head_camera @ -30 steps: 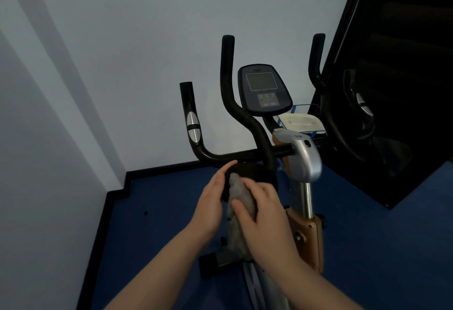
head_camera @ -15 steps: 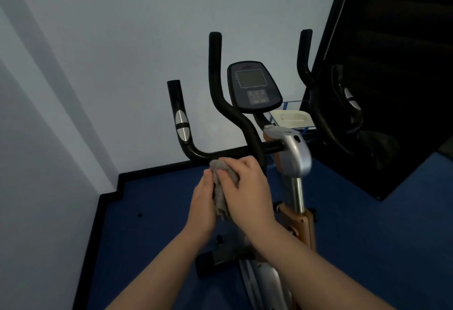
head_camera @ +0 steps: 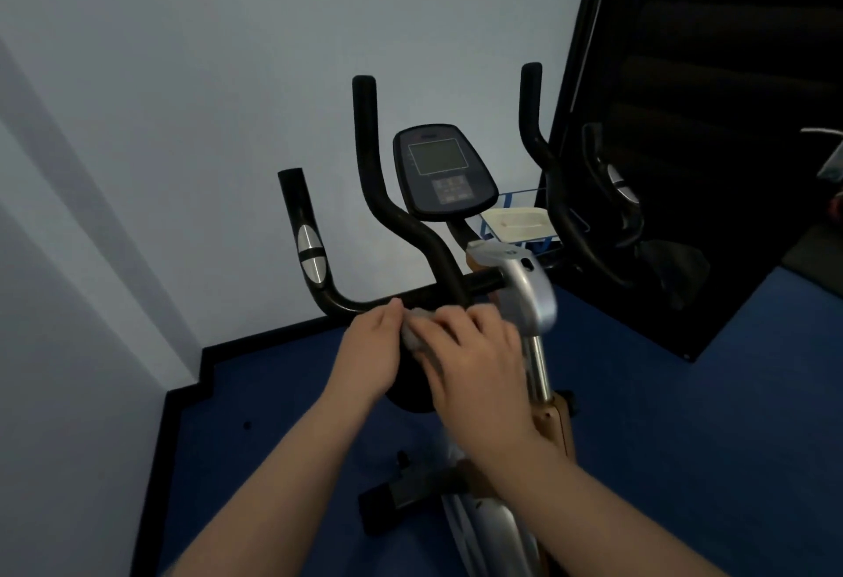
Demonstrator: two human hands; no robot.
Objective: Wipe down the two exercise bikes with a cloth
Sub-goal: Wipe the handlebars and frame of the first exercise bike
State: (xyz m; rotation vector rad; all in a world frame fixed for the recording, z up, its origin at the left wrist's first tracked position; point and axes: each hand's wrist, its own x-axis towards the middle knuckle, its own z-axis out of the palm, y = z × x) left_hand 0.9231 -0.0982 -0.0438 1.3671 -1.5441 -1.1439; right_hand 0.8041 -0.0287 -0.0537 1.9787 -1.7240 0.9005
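An exercise bike stands in front of me, with black handlebars [head_camera: 392, 216], a dark console [head_camera: 442, 170] and a silver stem cover [head_camera: 529, 284]. A bunched grey cloth [head_camera: 417, 328] sits between my two hands, just below the horizontal handlebar bar. My right hand [head_camera: 474, 362] grips the cloth from the right, and most of the cloth is hidden under it. My left hand [head_camera: 372, 353] holds the cloth's left side with its fingers curled against it. A black round part of the bike shows below my hands.
A pale wall lies behind the bike, with black skirting along the blue floor [head_camera: 273, 417]. A dark mirror panel [head_camera: 707, 120] on the right shows the right handlebar grip [head_camera: 543, 166]. A blue wire basket with a white tray [head_camera: 517, 223] stands behind the console.
Both hands rose with the cloth from the lower round part up to just under the handlebar bar. The cloth went from hanging long to bunched between the hands.
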